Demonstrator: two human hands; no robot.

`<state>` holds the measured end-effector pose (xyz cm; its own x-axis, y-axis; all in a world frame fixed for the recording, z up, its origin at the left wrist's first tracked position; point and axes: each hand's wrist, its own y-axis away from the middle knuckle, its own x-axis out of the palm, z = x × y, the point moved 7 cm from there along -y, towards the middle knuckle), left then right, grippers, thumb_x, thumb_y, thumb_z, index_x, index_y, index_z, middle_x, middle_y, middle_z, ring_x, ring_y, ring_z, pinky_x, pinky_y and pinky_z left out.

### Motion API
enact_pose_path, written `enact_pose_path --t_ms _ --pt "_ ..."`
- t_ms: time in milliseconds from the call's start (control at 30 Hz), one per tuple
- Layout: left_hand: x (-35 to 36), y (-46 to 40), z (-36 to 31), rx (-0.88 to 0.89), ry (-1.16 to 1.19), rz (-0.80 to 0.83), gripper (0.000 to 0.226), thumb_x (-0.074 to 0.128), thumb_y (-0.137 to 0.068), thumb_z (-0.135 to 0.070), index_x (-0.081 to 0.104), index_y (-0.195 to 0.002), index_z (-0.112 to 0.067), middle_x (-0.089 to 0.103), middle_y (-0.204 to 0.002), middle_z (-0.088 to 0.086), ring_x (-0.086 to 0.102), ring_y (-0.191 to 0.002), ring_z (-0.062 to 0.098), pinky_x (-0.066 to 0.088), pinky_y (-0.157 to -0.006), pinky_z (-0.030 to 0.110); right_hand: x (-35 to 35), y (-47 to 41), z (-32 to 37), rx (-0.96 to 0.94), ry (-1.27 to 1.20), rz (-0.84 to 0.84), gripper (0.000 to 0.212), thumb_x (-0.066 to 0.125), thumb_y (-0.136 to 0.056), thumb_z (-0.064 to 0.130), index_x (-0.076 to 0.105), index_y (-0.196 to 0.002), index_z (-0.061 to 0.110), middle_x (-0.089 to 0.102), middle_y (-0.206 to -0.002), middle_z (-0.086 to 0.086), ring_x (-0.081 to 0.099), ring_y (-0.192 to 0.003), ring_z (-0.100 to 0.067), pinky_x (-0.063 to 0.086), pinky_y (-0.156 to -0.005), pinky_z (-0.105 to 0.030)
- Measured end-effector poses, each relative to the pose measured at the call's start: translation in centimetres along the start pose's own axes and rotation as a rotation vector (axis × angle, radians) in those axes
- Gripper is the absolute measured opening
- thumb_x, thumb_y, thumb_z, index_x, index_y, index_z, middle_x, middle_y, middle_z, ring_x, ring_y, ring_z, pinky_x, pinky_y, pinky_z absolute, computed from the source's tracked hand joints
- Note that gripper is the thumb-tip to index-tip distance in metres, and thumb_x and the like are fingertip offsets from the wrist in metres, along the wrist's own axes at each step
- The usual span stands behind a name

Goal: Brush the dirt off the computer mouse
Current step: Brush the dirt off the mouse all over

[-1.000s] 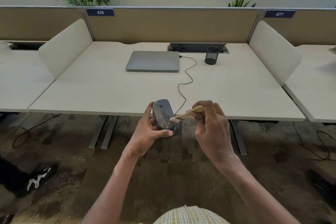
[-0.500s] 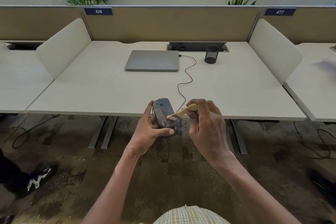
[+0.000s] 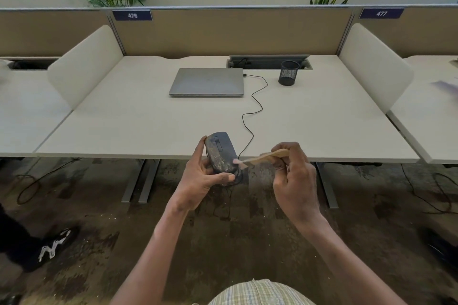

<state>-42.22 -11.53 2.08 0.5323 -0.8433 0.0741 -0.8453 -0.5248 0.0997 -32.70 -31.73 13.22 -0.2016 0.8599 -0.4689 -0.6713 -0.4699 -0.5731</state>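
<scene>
Hands first: your left hand (image 3: 198, 181) cradles the wired computer mouse (image 3: 221, 152) from below, thumb up its left flank and fingers curled under its near end, so the soiled top faces you and stays steady. You hold it in the air just past the near edge of the desk (image 3: 148, 116), over the carpet (image 3: 99, 230); my read is that loosened dirt then falls to the floor, not the work surface. Your right hand (image 3: 295, 181) pinches the wooden handle of a small brush (image 3: 262, 157) near its back end, pale tip touching the mouse's right near side, shaft about level, which suits short sideways strokes. Light crusty dirt covers most of the shell's left and near part, so brushing looks far from done. The mouse cable (image 3: 255, 104) runs slack across the desk to the closed grey laptop (image 3: 207, 82); the slack is what lets you lift the mouse freely, but a hard tug could drag the plug. Black mesh pen cup (image 3: 288, 73) stands right of the laptop, beside the cable tray. Readable text: partition labels "476" (image 3: 132, 15) and "477" (image 3: 381, 13). No brand legible on mouse or laptop.
</scene>
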Motion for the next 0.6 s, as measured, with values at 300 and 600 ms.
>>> enact_pose_path --t_ms 300,600 --pt "1.2 0.1 -0.7 0.011 -0.014 0.071 0.131 0.095 -0.062 -0.005 0.02 -0.162 -0.041 0.062 -0.144 0.012 0.071 -0.12 0.031 0.059 -0.101 0.045 0.1 -3.6 -4.8 0.276 -0.214 -0.133 0.017 0.065 -0.095 0.005 0.055 -0.106 0.014 0.061 -0.087 0.019 0.06 -0.08 0.009 0.047 -0.065 -0.009" --pt "0.8 0.2 -0.8 -0.009 -0.046 0.053 0.139 0.1 -0.054 -0.017 0.018 -0.165 -0.038 0.072 -0.133 0.007 0.072 -0.119 0.032 0.058 -0.102 0.049 1.9 -2.2 -7.9 0.46 -0.369 0.015 0.016 0.059 -0.099 0.007 0.055 -0.1 0.023 0.061 -0.092 0.007 0.059 -0.087 -0.003 0.047 -0.073 -0.019"
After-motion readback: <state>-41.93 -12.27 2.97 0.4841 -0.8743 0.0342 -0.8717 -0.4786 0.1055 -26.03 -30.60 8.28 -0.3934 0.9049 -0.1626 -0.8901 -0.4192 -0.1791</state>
